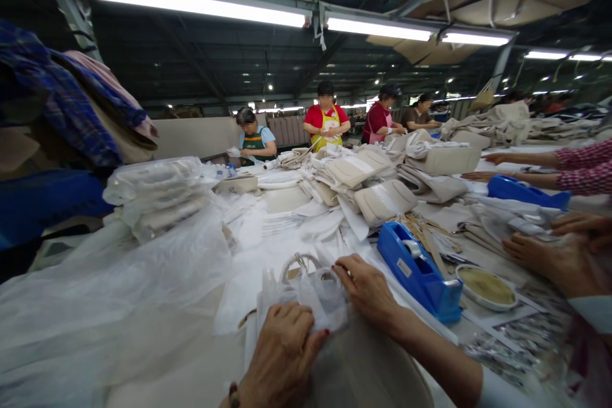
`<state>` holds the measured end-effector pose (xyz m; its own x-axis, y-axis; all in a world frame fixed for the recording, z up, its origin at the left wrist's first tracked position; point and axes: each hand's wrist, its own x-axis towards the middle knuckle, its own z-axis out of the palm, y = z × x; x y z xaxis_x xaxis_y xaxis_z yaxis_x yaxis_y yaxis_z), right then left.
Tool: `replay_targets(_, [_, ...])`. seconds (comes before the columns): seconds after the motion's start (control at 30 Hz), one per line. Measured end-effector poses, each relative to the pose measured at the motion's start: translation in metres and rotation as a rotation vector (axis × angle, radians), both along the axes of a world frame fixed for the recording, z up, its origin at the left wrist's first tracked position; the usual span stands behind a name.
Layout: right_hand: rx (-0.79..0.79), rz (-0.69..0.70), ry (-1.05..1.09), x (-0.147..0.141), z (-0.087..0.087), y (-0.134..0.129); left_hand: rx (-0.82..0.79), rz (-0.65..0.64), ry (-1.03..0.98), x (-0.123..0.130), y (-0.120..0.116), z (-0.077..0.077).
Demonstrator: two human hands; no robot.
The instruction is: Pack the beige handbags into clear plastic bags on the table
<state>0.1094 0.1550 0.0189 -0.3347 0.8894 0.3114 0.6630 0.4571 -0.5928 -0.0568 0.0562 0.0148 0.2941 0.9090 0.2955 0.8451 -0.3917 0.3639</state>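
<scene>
A beige bag lies flat in front of me, its top end covered by thin, translucent white wrapping. From the far end of the wrapping rises a looped pale handle. My left hand is closed on the near left part of the wrapping, fingers curled and thumb pressed along it. At the wrapping's far right edge, my right hand pinches it between thumb and fingers. Both palms face down, so what lies beneath them is hidden.
A blue tape dispenser and a shallow dish stand on the right. Beige bags pile up ahead; plastic sheets spread leftward. Co-workers' hands work at the right, and several people stand across the table.
</scene>
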Motion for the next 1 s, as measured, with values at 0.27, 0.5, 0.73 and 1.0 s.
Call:
replay_targets(0.27, [-0.217, -0.056, 0.183, 0.025, -0.029, 0.051, -0.011, 0.327, -0.168, -0.031, 0.050, 0.024])
replay_targets(0.5, [-0.401, 0.045, 0.357, 0.006, -0.053, 0.088, -0.187, 0.322, 0.000, -0.027, 0.126, 0.021])
replay_targets(0.73, [-0.678, 0.338, 0.473, -0.020, -0.062, 0.123, -0.420, 0.239, 0.008, -0.019, 0.167, 0.010])
replay_targets(1.0, [-0.950, 0.512, 0.619, -0.041, -0.070, 0.143, -0.420, 0.192, -0.180, -0.028, 0.166, 0.006])
